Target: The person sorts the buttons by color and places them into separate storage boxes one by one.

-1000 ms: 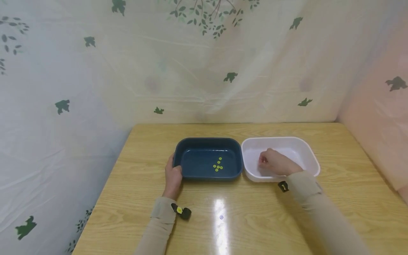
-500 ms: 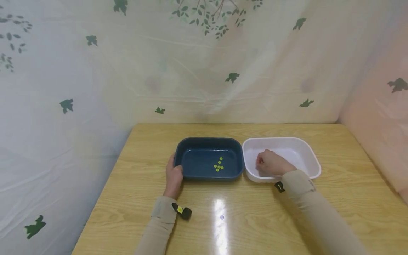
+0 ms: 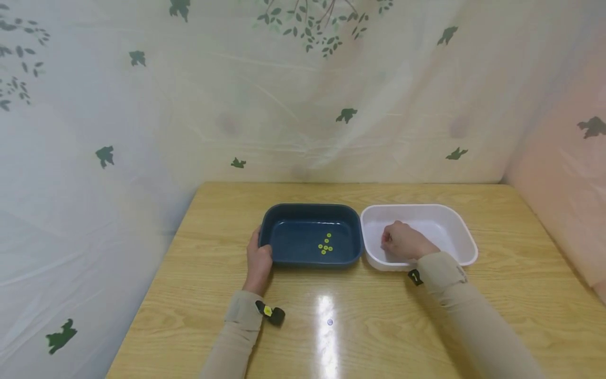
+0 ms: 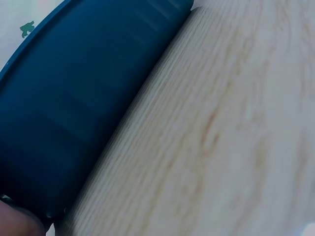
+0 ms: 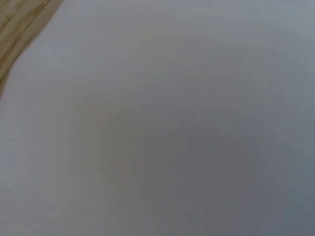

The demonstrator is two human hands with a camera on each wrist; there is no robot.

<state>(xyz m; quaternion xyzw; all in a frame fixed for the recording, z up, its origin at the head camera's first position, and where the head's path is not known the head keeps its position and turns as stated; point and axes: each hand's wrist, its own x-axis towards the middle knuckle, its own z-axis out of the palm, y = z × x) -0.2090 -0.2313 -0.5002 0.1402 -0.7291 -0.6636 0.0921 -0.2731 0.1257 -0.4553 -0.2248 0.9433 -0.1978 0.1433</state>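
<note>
My left hand grips the left end of a dark blue rectangular tub, thumb at the near corner and fingers along the outer side. In the left wrist view the thumb tip shows low beside the blue wall. Several small yellow round pieces with darker centres lie on the tub's floor, right of its middle. My right hand reaches inside a white tub, fingers curled downward near its left side. I cannot tell what its hidden fingertips hold. Blurred white wall fills the right wrist view.
Both tubs stand side by side, ends close together, on a wood-grain table. A tiny round purplish spot shows in the glare near the front. Patterned sheeting hangs behind the table and at both sides.
My right hand has shifted slightly left inside the white tub and then stays about there. The left hand keeps its grip on the blue tub. The head view has turned slightly.
</note>
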